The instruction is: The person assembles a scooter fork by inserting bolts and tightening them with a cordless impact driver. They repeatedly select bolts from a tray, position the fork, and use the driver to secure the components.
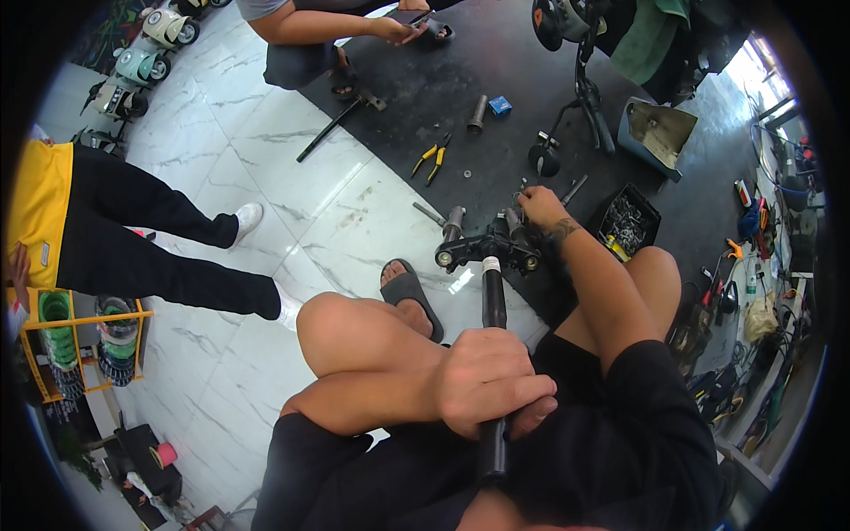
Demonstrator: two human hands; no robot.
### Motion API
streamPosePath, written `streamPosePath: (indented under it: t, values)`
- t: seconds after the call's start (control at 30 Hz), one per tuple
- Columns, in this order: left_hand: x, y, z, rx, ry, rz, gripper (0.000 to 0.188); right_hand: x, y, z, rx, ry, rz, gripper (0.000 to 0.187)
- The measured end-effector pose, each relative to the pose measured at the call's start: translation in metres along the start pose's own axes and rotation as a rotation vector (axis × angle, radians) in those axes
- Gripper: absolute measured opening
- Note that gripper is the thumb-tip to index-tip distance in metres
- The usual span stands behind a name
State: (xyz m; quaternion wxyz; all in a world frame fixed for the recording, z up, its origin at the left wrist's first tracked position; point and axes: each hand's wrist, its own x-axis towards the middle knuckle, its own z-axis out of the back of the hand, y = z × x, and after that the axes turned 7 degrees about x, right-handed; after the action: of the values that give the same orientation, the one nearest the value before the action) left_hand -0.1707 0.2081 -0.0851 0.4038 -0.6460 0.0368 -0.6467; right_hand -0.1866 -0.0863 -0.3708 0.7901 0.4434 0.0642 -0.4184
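In front of me is a motorbike front fork assembly: a black steering stem (494, 305), a dark fork clamp (485, 249) and two metal fork legs pointing away. My left hand (482, 380) is wrapped round the stem close to my body. Beyond the clamp, my right hand (542, 207) bends its fingers together beside the far end of the right fork leg (516, 228). A small part may be at those fingertips, too small to name. The left fork leg (453, 224) is untouched, with a metal rod sticking out past it.
Yellow-handled pliers (432, 160), a hammer (345, 124), a metal cylinder (478, 113) and a small blue box (500, 105) lie on the floor ahead. A black bin of bolts (627, 221) stands right, near a grey container (655, 133). People stand left and crouch ahead.
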Motion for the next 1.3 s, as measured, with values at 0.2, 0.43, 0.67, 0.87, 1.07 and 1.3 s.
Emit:
streamPosePath:
  t: [0.2, 0.43, 0.67, 0.87, 1.07, 1.3]
  values:
    - [0.007, 0.005, -0.001, 0.008, -0.013, -0.013, 0.014, -0.01, 0.001, 0.011, 0.121, 0.021, -0.08, 0.037]
    - [0.013, 0.009, 0.002, 0.032, -0.009, -0.01, 0.013, -0.048, 0.029, 0.034, -0.354, -0.021, 0.065, 0.037]
    - [0.019, 0.014, 0.004, 0.023, -0.01, 0.022, 0.016, -0.169, 0.08, 0.095, -0.417, 0.092, 0.334, 0.043]
    - [0.022, 0.015, 0.01, -0.002, 0.053, 0.017, 0.017, -0.251, 0.046, 0.033, -0.528, 0.652, 0.246, 0.046]
    - [0.021, 0.015, 0.008, -0.012, 0.06, 0.025, 0.017, -0.202, 0.024, 0.02, -0.307, 0.478, 0.257, 0.045]
    - [0.014, 0.009, 0.006, -0.021, 0.057, 0.035, 0.02, -0.204, 0.025, 0.011, -0.541, 0.615, 0.195, 0.049]
